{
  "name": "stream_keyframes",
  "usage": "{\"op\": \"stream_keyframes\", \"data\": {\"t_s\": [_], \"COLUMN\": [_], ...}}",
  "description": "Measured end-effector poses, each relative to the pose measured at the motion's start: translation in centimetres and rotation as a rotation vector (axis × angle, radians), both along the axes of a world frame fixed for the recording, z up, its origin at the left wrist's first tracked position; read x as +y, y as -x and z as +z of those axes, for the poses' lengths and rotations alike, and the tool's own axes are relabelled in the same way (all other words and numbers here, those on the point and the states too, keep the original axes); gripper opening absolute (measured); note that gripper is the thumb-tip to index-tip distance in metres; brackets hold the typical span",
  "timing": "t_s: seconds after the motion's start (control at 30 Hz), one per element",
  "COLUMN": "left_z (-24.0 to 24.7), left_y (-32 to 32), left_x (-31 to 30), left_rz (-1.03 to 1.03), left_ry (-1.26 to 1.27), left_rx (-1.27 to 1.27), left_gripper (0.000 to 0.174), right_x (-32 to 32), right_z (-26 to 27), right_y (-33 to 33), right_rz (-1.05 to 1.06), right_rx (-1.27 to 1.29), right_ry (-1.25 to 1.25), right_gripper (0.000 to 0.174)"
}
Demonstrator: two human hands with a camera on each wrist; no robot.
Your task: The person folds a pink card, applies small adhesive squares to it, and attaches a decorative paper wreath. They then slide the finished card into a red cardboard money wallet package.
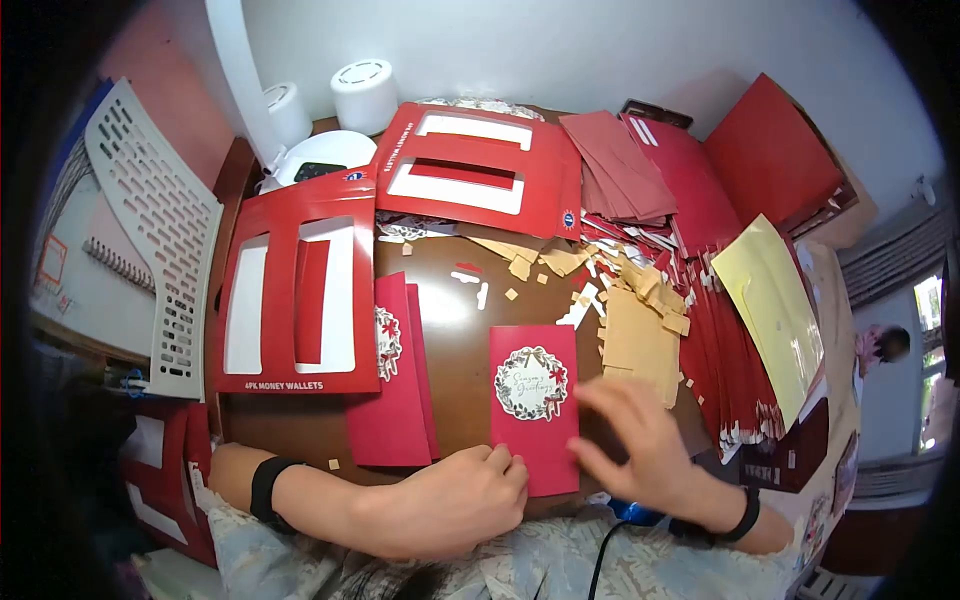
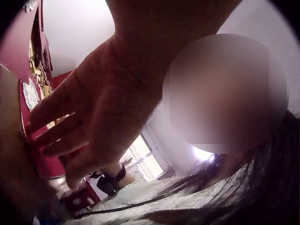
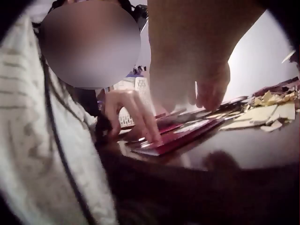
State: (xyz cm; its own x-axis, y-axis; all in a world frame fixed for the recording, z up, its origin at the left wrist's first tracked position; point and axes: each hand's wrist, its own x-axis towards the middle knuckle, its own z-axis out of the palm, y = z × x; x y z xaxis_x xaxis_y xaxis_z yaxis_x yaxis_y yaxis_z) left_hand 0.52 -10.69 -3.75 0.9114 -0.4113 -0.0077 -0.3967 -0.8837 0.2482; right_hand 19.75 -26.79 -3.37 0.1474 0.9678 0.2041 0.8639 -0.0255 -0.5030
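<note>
Brown tabletop (image 1: pixel 455 335): red Season's Greetings money wallet (image 1: pixel 533 425) lies between hands — left hand (image 1: pixel 455 505), fingers extended, touches its near-left part; right hand (image 1: pixel 645 445), thumb and fingers spread — beside it.

Passable tabletop (image 1: pixel 461 350) between red cards (image 1: pixel 535 440), tan scraps (image 1: pixel 640 340) crowding right, wallet packaging (image 1: pixel 283 300) left, heights unclear

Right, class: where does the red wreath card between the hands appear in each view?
Head: the wreath card lies just right of centre, in the lower half.
Left wrist: near the left edge, partly hidden.
Right wrist: just below and right of centre, at a low slant.
Shared landmark: the left hand.
</note>
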Motion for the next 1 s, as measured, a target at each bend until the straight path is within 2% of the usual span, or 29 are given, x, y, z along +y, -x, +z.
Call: {"op": "stream_keyframes", "data": {"t_s": [0.07, 0.13, 0.27, 0.37, 0.47, 0.57, 0.67, 0.87, 0.93, 1.0], "left_z": [0.5, 1.7, 1.9, 3.4, 5.0, 4.8, 3.8, -0.6, -1.5, -1.1], "left_y": [-0.1, -0.4, -0.3, -0.5, 0.1, 0.5, 0.8, 0.3, 0.1, -0.2], "left_x": [-0.1, -0.2, 0.1, 1.1, 2.1, 2.6, 2.3, -0.4, -1.2, -2.3], "left_rz": [0.014, -0.042, 0.020, 0.224, 0.526, 0.827, 0.935, 0.976, 0.904, 0.903], "left_ry": [0.001, -0.105, -0.051, 0.027, 0.001, -0.122, -0.170, -0.415, -0.494, -0.477], "left_rx": [-0.010, 0.203, 0.185, 0.135, 0.033, 0.091, 0.178, 0.110, 0.062, 0.139], "left_gripper": [0.026, 0.042, 0.037, 0.037, 0.035, 0.039, 0.042, 0.049, 0.051, 0.053], "right_x": [-1.2, -2.2, -3.1, -3.9, -4.8, -5.5, -5.8, -6.3, -6.2, -6.0], "right_z": [-0.2, -0.8, -2.0, -2.4, -2.8, -2.9, -1.9, -0.6, 0.0, 1.0], "right_y": [1.3, 2.2, 2.8, 2.9, 3.0, 2.8, 2.8, 1.1, 0.3, -0.6], "right_rz": [0.108, 0.173, 0.213, 0.221, 0.246, 0.274, 0.274, 0.151, 0.025, -0.059], "right_rx": [-0.001, -0.045, -0.126, -0.199, -0.255, -0.300, -0.335, -0.428, -0.320, -0.215], "right_ry": [0.037, 0.077, 0.053, 0.018, -0.005, -0.037, -0.067, -0.179, -0.233, -0.274], "right_gripper": [0.056, 0.062, 0.058, 0.053, 0.049, 0.047, 0.045, 0.051, 0.053, 0.057]}}
